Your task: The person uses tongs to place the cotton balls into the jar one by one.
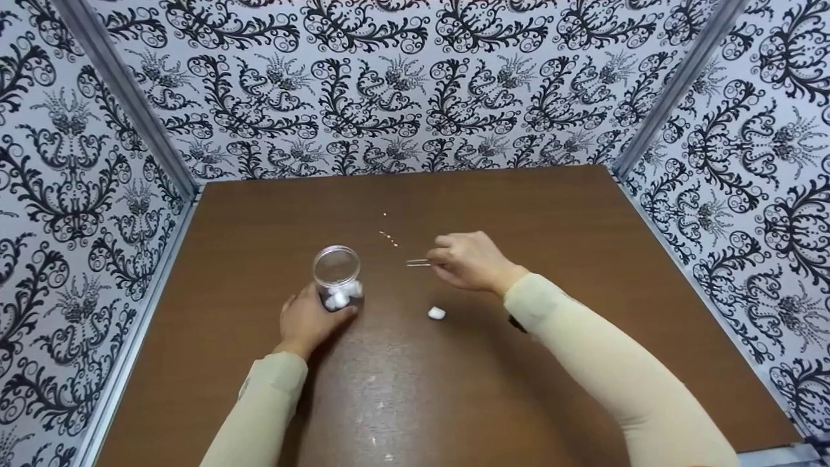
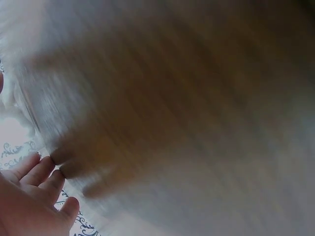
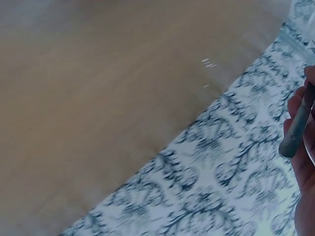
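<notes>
My left hand [image 1: 311, 321] grips a clear round jar [image 1: 336, 264] near its base, the thumb lying along the front. White cotton balls [image 1: 340, 298] show inside, and the mouth appears uncovered. In the left wrist view the left fingers [image 2: 42, 174] reach in from the lower left, with the jar mostly out of frame. My right hand [image 1: 476, 263] pinches metal tweezers [image 1: 416, 263] over the table, tips pointing left with nothing between them. Their rounded end [image 3: 289, 145] shows in the right wrist view. A single cotton ball [image 1: 436, 313] lies on the table below the right hand.
Small bright specks [image 1: 389, 237] line the brown tabletop [image 1: 506, 201] beyond the tweezers, probably light reflections. Patterned walls [image 1: 402, 84] enclose the table at the back and both sides, with metal posts [image 1: 674, 84] at the corners.
</notes>
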Tool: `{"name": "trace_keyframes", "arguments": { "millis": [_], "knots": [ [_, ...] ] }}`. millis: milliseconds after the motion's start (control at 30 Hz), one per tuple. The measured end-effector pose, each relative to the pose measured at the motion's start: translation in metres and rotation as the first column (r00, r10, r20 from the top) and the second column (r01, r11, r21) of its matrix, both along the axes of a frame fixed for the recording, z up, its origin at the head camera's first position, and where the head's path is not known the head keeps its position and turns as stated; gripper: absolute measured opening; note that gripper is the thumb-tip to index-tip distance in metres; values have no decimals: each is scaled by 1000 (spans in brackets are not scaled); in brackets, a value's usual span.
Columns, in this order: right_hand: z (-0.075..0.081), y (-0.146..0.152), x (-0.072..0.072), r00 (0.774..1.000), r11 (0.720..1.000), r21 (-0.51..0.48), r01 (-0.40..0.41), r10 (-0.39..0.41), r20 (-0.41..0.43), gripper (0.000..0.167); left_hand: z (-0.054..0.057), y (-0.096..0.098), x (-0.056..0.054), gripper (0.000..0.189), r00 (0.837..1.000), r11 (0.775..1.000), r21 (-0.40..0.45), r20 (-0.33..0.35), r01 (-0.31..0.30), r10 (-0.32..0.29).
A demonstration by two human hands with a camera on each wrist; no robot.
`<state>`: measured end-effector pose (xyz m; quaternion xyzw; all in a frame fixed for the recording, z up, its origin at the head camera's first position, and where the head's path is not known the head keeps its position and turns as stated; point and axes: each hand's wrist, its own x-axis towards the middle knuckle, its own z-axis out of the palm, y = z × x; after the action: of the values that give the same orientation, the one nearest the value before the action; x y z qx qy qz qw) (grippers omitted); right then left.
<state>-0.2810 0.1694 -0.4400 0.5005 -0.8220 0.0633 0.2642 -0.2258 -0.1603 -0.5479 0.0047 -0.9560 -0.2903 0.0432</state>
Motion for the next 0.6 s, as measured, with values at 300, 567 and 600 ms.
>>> {"name": "trace_keyframes", "arguments": {
  "millis": [300, 567, 600],
  "knots": [
    [-20, 50, 12, 996, 997, 29, 68, -69, 63, 7, 0, -2, -1, 82, 1000, 1000, -9, 1, 6, -6],
    [-32, 62, 25, 992, 994, 79, 73, -81, 97, 8, -1, 0, -1, 87, 1000, 1000, -9, 4, 13, -13],
    [-34, 63, 27, 991, 994, 87, 73, -82, 103, 8, -1, 1, 0, 88, 1000, 1000, -8, 8, 14, -14]
  ]
}}
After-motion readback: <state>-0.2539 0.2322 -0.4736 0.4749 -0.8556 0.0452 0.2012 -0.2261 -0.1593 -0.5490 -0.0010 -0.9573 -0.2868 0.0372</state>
